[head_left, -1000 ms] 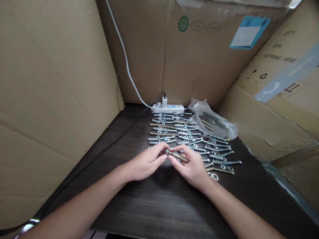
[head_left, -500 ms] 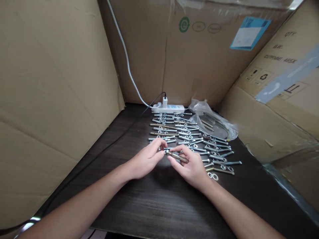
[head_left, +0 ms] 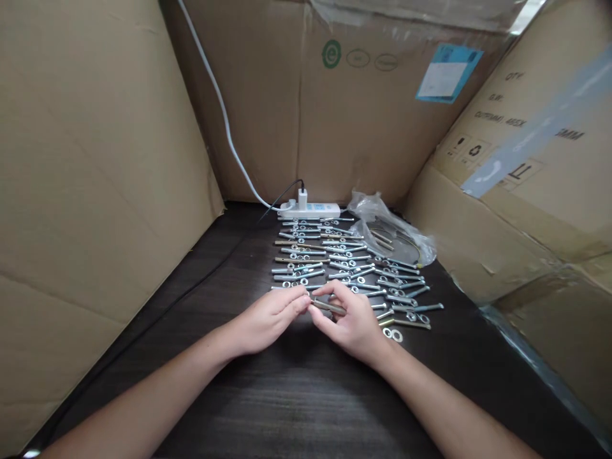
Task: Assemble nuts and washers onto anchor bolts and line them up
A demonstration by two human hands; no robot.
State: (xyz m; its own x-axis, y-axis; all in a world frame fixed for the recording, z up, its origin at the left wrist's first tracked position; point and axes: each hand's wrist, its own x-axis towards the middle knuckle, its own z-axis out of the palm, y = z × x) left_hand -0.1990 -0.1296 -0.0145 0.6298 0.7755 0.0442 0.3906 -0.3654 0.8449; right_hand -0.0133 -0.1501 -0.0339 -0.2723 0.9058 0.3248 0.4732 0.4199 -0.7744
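Tall brown cardboard boxes (head_left: 95,159) are stood at the left, back and right. A dark brown wooden surface (head_left: 296,401) is set between them. On it, long, thin metal bolts (head_left: 299,276) in silver and gold are laid in rows. A crumpled clear plastic bag (head_left: 425,252) is seen at the back right. The right hand (head_left: 354,319) is curled into a firm grip, and the grip of the left hand (head_left: 270,319) is pinched closed. A long white plastic power strip (head_left: 318,210) is placed behind the rows. A thick gold-brown metal bolt (head_left: 329,306) is held in the right grip, between thumb and fingers. Its left end is covered by the left fingertips, so the tip is hidden. Two flat, round silver washers (head_left: 396,336) are seen near the right wrist.
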